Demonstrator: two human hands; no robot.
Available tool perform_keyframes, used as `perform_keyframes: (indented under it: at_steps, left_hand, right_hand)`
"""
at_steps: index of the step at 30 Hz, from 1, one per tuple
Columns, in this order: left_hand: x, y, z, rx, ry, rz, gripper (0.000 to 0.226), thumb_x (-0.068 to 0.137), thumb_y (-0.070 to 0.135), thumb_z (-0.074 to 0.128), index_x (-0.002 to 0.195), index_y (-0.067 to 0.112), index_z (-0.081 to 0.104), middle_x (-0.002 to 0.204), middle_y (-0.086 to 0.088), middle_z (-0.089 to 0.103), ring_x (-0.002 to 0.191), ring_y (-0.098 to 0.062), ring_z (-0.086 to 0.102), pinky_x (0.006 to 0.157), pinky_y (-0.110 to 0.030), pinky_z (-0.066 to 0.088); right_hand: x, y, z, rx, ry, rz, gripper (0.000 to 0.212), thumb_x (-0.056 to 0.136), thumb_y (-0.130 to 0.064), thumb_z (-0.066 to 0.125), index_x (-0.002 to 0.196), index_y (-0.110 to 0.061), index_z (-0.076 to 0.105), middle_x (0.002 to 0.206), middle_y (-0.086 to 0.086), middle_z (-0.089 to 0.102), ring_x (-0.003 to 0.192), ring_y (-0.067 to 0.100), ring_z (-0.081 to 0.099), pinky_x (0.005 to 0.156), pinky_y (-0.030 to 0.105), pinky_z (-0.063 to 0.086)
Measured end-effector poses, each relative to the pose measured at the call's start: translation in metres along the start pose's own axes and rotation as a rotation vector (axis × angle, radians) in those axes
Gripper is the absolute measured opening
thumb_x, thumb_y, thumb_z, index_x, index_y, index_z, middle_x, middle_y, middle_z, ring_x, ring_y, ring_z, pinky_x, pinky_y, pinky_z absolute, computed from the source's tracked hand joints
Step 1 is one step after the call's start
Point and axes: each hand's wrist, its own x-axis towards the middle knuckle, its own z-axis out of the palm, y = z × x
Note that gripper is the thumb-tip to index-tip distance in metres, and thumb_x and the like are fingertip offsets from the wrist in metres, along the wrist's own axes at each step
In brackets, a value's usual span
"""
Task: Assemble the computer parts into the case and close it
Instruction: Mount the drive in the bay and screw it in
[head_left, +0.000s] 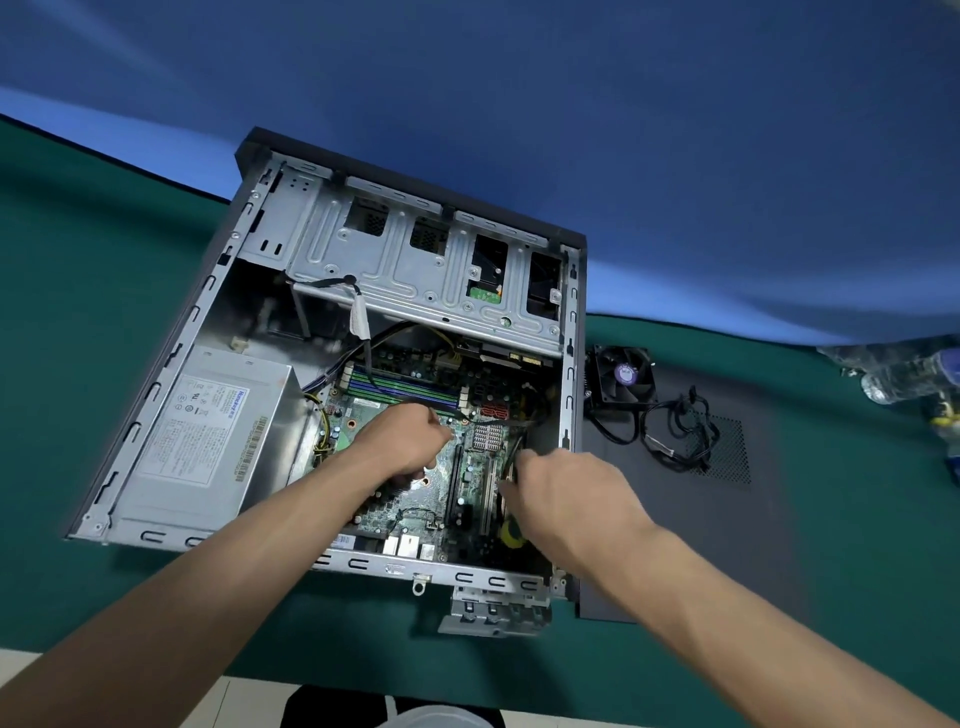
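While the open case (332, 364) lies flat, the left hand (405, 441) pinches a cable and the right hand (566, 493) grips a card over the motherboard (431, 499); seating it probably comes next.

A green table (78, 291) carries the open case (171, 332), side panel (717, 519) and plastic bottles (904, 379).

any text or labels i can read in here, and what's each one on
"Huntkey", blue, apparently: label on the power supply; its fine print and barcodes are too small.
Purple sticker on the fan hub: blurred.
White tag on the cable: unreadable.
Motherboard markings: too small.
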Motion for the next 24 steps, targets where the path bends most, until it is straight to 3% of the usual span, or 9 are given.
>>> perform_keyframes:
  at_steps: [3,7,10,14,17,21,24]
  left_hand:
    - [0.003,-0.002,0.0,0.02,0.004,0.002,0.031,0.096,0.026,0.047,0.086,0.004,0.065,0.069,-0.003,0.067,0.06,-0.02,0.059,0.073,-0.037,0.056]
    - [0.007,-0.004,0.002,-0.011,-0.014,-0.002,0.029,0.096,0.025,0.047,0.087,0.003,0.064,0.068,-0.003,0.066,0.06,-0.021,0.059,0.07,-0.037,0.056]
    - [0.008,-0.006,0.002,-0.026,-0.014,0.0,0.028,0.095,0.025,0.047,0.086,0.004,0.064,0.068,-0.003,0.066,0.057,-0.021,0.057,0.06,-0.031,0.05]
    - [0.009,-0.006,0.004,-0.024,-0.019,0.003,0.028,0.096,0.026,0.047,0.085,0.006,0.063,0.067,-0.003,0.066,0.058,-0.02,0.056,0.058,-0.028,0.046]
    - [0.011,-0.007,0.005,-0.023,-0.009,0.005,0.027,0.095,0.025,0.047,0.08,0.009,0.062,0.066,-0.002,0.066,0.056,-0.019,0.055,0.058,-0.026,0.044]
    - [0.012,-0.009,0.004,-0.033,0.005,0.001,0.028,0.094,0.024,0.046,0.08,0.008,0.064,0.067,-0.002,0.067,0.055,-0.019,0.057,0.059,-0.029,0.048]
    - [0.013,-0.009,0.004,-0.038,0.006,-0.001,0.028,0.094,0.024,0.046,0.083,0.006,0.065,0.068,-0.004,0.068,0.055,-0.019,0.057,0.058,-0.029,0.048]
  right_hand:
    - [0.001,0.005,-0.002,0.084,-0.064,0.019,0.036,0.095,-0.025,0.051,0.124,-0.013,0.035,0.119,0.011,0.046,0.096,0.034,0.057,0.068,0.035,0.042]
    - [-0.003,0.007,0.002,0.045,-0.024,0.028,0.026,0.099,-0.03,0.045,0.116,-0.01,0.044,0.11,0.013,0.059,0.094,0.033,0.061,0.065,0.033,0.042]
    - [-0.005,0.009,0.0,0.199,-0.102,0.022,0.035,0.095,-0.031,0.052,0.123,-0.016,0.037,0.117,0.01,0.046,0.098,0.033,0.057,0.073,0.035,0.044]
    - [-0.005,0.003,0.001,0.135,-0.038,0.02,0.031,0.102,-0.033,0.039,0.12,-0.009,0.045,0.112,0.014,0.058,0.097,0.035,0.06,0.07,0.035,0.044]
    - [-0.006,-0.002,-0.003,0.224,-0.113,0.004,0.037,0.096,-0.028,0.051,0.126,-0.015,0.036,0.119,0.012,0.044,0.1,0.035,0.055,0.074,0.036,0.043]
    - [-0.003,-0.008,-0.002,0.124,-0.045,0.029,0.019,0.098,-0.021,0.047,0.112,-0.008,0.05,0.11,0.013,0.061,0.09,0.032,0.058,0.066,0.032,0.039]
    - [-0.003,-0.005,-0.004,0.168,-0.117,0.053,0.036,0.094,-0.027,0.054,0.124,-0.013,0.038,0.119,0.011,0.047,0.098,0.034,0.055,0.071,0.035,0.042]
